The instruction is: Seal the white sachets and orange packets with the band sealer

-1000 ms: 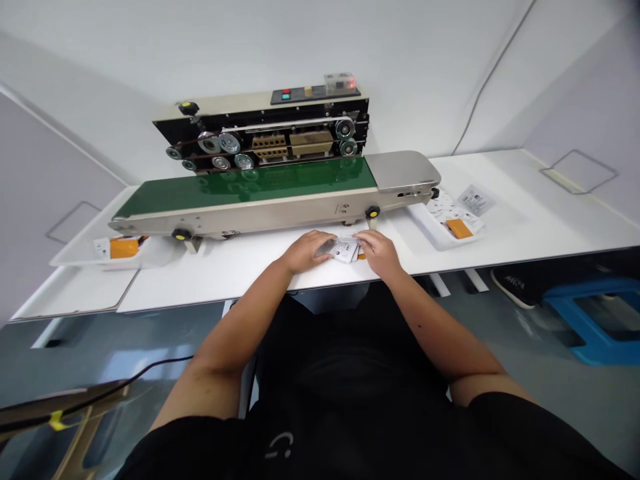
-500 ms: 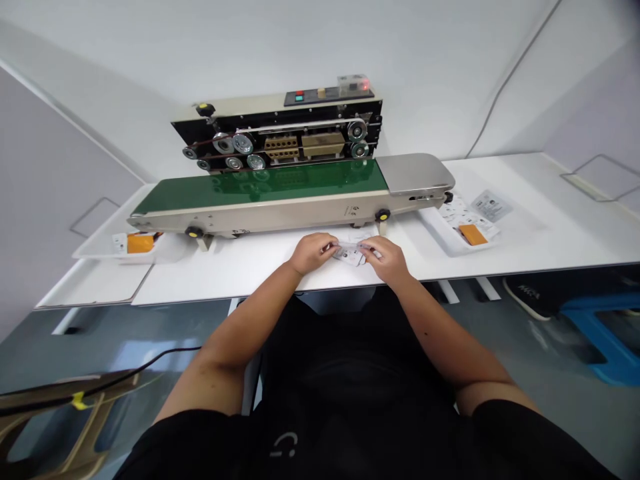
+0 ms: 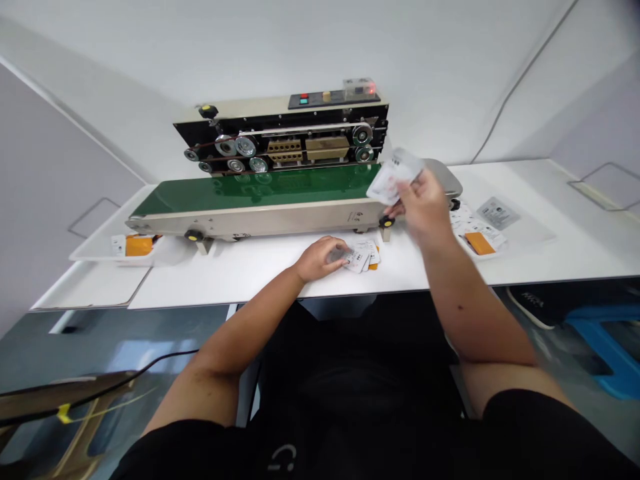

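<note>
My right hand [image 3: 424,205] is raised in front of the right end of the band sealer [image 3: 280,143] and pinches a white printed packet [image 3: 394,175] by one edge. The packet hangs above the green conveyor belt [image 3: 255,189] without touching it. My left hand [image 3: 319,260] lies on the white table [image 3: 225,280], its fingers gripping the near side of a small stack of printed packets [image 3: 361,257]. An orange item [image 3: 374,261] shows from under that stack, mostly hidden.
White trays stand at both ends of the sealer, each with printed sheets and orange items, such as the left tray's orange pack [image 3: 139,246]. A clear printed bag [image 3: 497,213] lies at right. A blue stool [image 3: 605,340] and a cable [image 3: 160,360] are below the table.
My right hand has left the stack and risen up and to the right, carrying a packet. My left hand stays at the stack. The whole view has shifted slightly.
</note>
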The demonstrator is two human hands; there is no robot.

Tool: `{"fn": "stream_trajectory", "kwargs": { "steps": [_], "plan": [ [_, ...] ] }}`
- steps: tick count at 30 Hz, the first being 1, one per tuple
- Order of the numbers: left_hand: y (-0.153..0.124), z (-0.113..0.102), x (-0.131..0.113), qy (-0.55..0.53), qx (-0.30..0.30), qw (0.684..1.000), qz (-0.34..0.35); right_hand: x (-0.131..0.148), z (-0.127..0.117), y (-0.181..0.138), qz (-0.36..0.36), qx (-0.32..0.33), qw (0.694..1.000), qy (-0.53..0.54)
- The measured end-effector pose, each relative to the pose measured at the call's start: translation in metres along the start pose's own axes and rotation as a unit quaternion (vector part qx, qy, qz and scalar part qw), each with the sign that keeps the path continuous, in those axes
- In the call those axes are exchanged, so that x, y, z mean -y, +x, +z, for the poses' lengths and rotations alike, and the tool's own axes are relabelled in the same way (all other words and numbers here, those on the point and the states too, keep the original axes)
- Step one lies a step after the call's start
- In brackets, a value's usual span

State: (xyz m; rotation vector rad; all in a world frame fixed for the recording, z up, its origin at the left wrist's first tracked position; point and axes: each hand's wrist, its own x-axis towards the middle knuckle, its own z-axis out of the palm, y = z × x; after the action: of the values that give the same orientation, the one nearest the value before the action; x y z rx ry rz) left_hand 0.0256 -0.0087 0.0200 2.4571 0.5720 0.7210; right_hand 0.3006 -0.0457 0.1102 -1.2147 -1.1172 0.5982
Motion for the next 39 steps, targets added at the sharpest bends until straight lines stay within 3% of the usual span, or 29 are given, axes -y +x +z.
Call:
{"fn": "stream_trajectory", "kwargs": {
  "steps": [3,6,10,13,16,19,22,25,29,31,35,39],
  "plan": [
    [0.001,-0.001,0.002,0.008,0.016,1.0,0.014,0.012,-0.012,0.066,0.035,-0.021,0.997,-0.068],
    [0.003,-0.001,0.003,0.028,0.078,0.996,0.029,0.01,-0.006,0.109,0.11,-0.038,0.988,-0.105],
    [0.005,0.0,0.002,0.071,0.153,0.986,0.007,-0.001,0.018,0.136,0.155,0.026,0.984,-0.089],
    [0.004,0.003,0.002,0.08,0.175,0.981,-0.001,-0.001,0.029,0.138,0.122,0.03,0.982,-0.141],
    [0.002,0.006,0.006,0.069,0.142,0.988,0.0,0.006,0.027,0.106,-0.025,-0.062,0.981,-0.183],
    [0.001,0.008,0.01,0.032,0.083,0.996,0.019,0.006,0.022,0.034,-0.165,-0.113,0.967,-0.159],
    [0.001,0.008,0.014,-0.025,0.025,0.999,0.034,-0.012,0.023,-0.05,-0.165,-0.023,0.975,-0.144],
    [0.002,0.008,0.017,-0.064,-0.051,0.996,-0.02,-0.043,0.027,-0.106,-0.069,0.082,0.984,-0.141],
    [-0.001,0.007,0.018,-0.156,-0.147,0.962,-0.17,-0.073,0.029,-0.126,0.058,0.117,0.984,-0.123],
    [-0.001,0.006,0.018,-0.227,-0.164,0.941,-0.189,-0.078,0.027,-0.126,0.071,0.125,0.982,-0.119],
    [0.001,0.006,0.015,-0.311,-0.123,0.928,-0.165,-0.075,0.026,-0.124,0.066,0.142,0.977,-0.143],
    [0.0,0.009,0.013,-0.304,-0.044,0.939,-0.152,-0.074,0.032,-0.123,0.03,0.142,0.976,-0.164]
  ]
}}
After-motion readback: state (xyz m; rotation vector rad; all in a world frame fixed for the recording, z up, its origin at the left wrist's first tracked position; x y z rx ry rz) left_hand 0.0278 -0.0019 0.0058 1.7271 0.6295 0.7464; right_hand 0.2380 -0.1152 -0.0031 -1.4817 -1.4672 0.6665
